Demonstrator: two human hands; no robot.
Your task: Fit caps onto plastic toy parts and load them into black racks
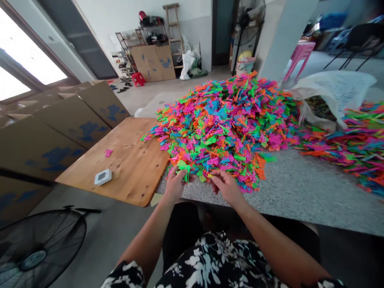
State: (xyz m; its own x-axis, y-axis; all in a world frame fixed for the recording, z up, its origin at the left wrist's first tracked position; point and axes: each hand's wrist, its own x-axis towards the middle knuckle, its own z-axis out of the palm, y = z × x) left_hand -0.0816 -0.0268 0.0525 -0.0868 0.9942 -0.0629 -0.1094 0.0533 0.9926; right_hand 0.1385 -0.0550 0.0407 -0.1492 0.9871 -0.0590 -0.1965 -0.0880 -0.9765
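My left hand (175, 182) is closed on a bright green plastic piece (183, 166), at the front edge of a large heap of small plastic pieces (222, 120) in pink, green, orange and blue. What each piece is, I cannot make out. To its right, my right hand (222, 183) pinches a small yellow piece (210, 175) between thumb and fingertips. Both hands hover over the near edge of the grey speckled tabletop (288, 184), a short gap apart. The left fingers partly cover the green piece.
On the wooden board (129, 160) at left lie a small white digital device (103, 177) and a pink piece (108, 153). Cardboard boxes (60, 124) line the left side. A floor fan (33, 256) stands at lower left. Another heap (354, 148) and a white sack (339, 88) are at right.
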